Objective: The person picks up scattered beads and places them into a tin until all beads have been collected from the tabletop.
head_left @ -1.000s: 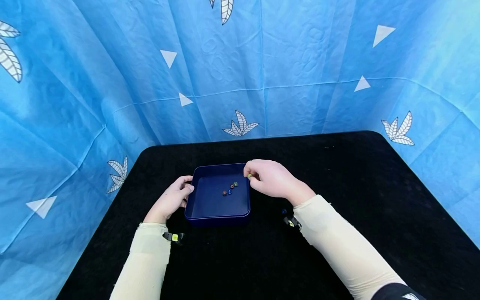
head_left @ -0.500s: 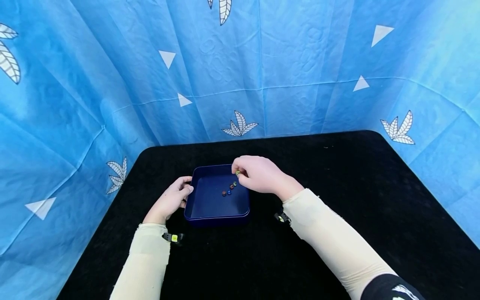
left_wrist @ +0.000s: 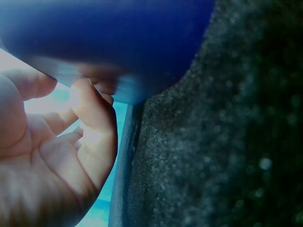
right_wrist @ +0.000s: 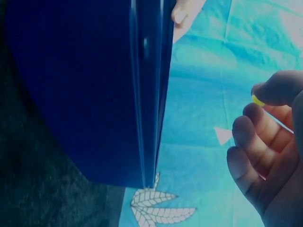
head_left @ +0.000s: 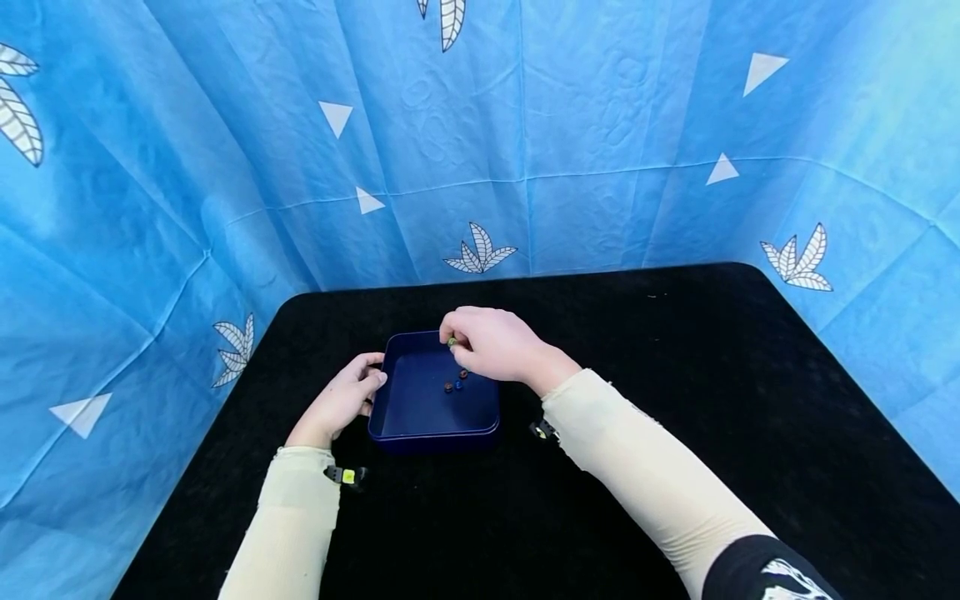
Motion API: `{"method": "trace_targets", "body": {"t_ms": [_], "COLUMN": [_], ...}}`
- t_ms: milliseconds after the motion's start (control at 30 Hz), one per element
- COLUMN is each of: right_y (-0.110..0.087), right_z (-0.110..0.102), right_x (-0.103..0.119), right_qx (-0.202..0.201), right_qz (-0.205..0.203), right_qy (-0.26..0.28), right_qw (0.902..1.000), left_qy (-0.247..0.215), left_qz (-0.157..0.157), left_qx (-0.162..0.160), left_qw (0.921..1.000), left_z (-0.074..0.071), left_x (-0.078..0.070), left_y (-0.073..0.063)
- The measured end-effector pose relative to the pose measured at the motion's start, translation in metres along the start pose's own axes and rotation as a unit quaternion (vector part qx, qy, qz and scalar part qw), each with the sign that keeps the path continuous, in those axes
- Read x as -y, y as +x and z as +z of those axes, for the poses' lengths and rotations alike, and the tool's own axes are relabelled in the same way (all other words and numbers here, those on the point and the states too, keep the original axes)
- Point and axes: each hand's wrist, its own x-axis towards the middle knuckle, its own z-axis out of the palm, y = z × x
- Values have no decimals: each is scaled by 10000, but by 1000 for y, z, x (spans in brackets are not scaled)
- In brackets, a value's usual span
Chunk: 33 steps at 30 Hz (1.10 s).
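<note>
A square dark-blue tin tray (head_left: 431, 425) stands on the black table in the head view. My left hand (head_left: 345, 398) holds its left side, thumb at the rim and fingertips against the outer wall; the left wrist view has these bent fingers (left_wrist: 94, 106) touching the blue wall. Above the tray's far right part, my right hand (head_left: 495, 343) pinches a small yellow-green marble (head_left: 452, 342) between thumb and forefinger. In the right wrist view, only a yellow bit of this marble (right_wrist: 258, 100) shows. On the tray floor lie a blue marble (head_left: 459, 385) and two brownish marbles (head_left: 448, 387).
The black cloth-covered table (head_left: 675, 375) extends around the tray, widest to the right. Behind and beside it hangs a blue curtain (head_left: 600, 125) with white leaf and triangle prints. A dark band device with a yellow-green mark (head_left: 348, 476) sits at the left wrist.
My right hand has moved left from the tray's right rim to above its inside, carrying the yellow-green marble. It now covers the green marble seen earlier in the tray. My left hand stays still.
</note>
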Motion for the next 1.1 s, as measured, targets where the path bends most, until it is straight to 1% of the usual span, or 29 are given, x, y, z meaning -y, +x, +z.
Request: {"method": "trace_targets", "body": {"t_ms": [300, 433, 533, 700, 767, 967, 1100], "right_y": [7, 6, 5, 0, -3, -13, -23], "right_z": [7, 6, 4, 0, -2, -6, -9], "right_x": [4, 2, 0, -3, -5, -14, -22], "right_qx": [56, -2, -37, -24, -48, -79, -90], "right_qz": [247, 319, 326, 308, 317, 448, 540], "right_qy": [-153, -224, -321, -354, -374, -387, -367], "right_qw": [9996, 9992, 9989, 9989, 9988, 9982, 9978], "left_qy": [56, 82, 80, 91, 89, 99, 103], "left_qz": [-42, -26, 45, 26, 30, 64, 80], "left_qx": [-25, -36, -21, -6, 7, -54, -101], "left_qw": [10000, 10000, 10000, 10000, 10000, 9999, 9999], "left_z": [2, 2, 2, 1, 0, -6, -7], "left_x": [2, 2, 1, 2, 5, 26, 32], "left_y": [1, 1, 1, 1, 4, 16, 17]}}
